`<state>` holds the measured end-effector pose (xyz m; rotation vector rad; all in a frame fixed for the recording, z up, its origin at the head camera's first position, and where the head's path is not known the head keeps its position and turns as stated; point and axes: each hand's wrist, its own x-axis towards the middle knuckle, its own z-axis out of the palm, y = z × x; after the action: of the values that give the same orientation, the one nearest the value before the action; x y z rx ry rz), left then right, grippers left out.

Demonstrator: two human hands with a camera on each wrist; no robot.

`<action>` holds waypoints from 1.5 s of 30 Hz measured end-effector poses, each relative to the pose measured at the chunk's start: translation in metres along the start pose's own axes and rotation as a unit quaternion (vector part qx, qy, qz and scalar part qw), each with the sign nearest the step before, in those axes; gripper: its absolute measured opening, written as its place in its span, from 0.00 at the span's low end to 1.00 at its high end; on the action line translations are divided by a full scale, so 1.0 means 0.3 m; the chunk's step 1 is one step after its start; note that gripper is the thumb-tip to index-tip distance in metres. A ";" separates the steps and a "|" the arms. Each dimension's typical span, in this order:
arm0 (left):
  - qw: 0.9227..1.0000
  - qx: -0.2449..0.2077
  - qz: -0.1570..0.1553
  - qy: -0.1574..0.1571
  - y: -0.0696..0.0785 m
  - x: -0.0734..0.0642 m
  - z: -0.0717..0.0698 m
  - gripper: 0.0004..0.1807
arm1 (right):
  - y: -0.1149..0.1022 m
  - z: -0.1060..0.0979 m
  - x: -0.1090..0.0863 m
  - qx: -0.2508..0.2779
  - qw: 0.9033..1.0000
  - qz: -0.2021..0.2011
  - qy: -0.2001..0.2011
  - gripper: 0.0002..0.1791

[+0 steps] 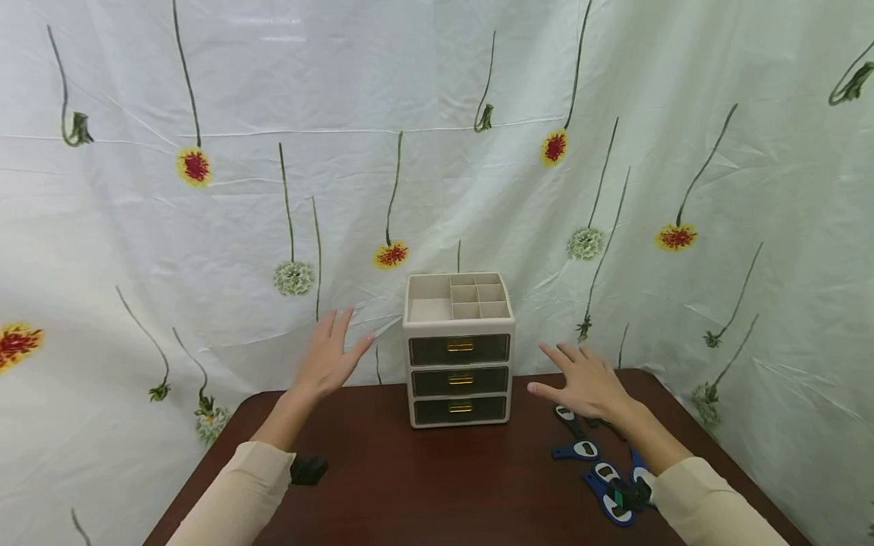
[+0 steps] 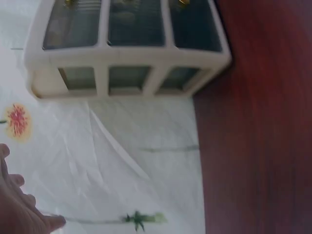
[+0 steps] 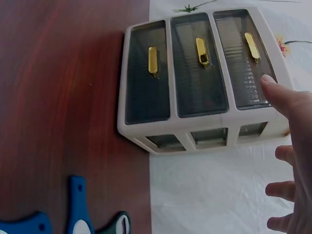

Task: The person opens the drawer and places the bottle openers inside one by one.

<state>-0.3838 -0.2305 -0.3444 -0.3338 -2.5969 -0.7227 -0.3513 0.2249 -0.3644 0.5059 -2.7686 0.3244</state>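
A white desktop organizer stands at the back of the table, with three dark see-through drawers and gold handles. All three drawers are closed, and its divided top tray holds nothing that I can see. To its left my left hand hovers in the air, fingers spread and touching nothing. My right hand is raised on the other side, fingers spread, apart from the organizer. In the right wrist view, the thumb overlaps the organizer's edge. Below the right hand lie several blue and black bottle openers.
The dark red-brown table has rounded back corners. A white cloth printed with flowers hangs behind it. Black objects show beside the left sleeve and the right sleeve; they look like wrist cameras.
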 end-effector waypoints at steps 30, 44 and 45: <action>0.903 -0.419 -0.092 -0.032 0.183 0.243 0.175 0.31 | -0.311 0.196 0.094 0.272 0.958 -0.042 0.079 0.28; 0.870 -0.484 -0.090 -0.035 0.180 0.238 0.197 0.31 | -0.423 0.235 0.217 0.444 0.892 0.076 0.050 0.23; 0.869 -0.485 -0.091 -0.035 0.180 0.237 0.198 0.31 | -0.430 0.239 0.223 0.464 0.880 0.093 0.044 0.24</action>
<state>-0.4481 -0.1453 -0.3343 -0.3950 -2.1201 -2.0914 -0.3808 0.0672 -0.3872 0.3920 -2.4055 1.7001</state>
